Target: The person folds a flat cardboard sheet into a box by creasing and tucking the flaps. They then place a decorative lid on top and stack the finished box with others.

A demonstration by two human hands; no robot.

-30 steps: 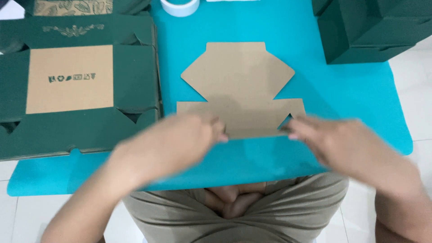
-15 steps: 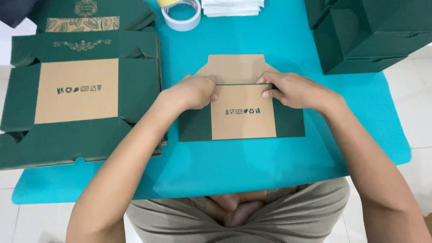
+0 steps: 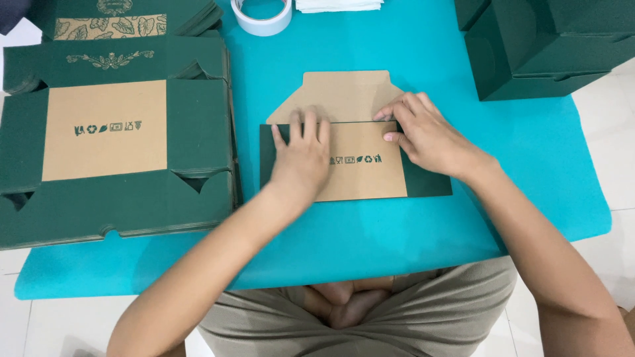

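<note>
1. At the middle of the teal table (image 3: 370, 251) we see a flat box blank (image 3: 360, 173), green outside and plain brown inside, with its near part folded up over itself along a straight crease.
2. Our left hand (image 3: 301, 155) lies flat on the left end of that folded panel, fingers (image 3: 309, 124) spread and straight, tips at the crease; it presses down and grips nothing.
3. Our right hand (image 3: 423, 135) rests on the right end, fingers a little apart and bent, fingertips on the fold line; it too is unclenched and only pushes on the card.
4. Beyond the crease a brown flap (image 3: 344, 92) with angled corners lies flat on the table.
5. Left of us sits a stack of unfolded green blanks (image 3: 192, 132); a tape roll (image 3: 261, 16) lies at the far edge, and folded green boxes (image 3: 536, 46) stand at the far right.
</note>
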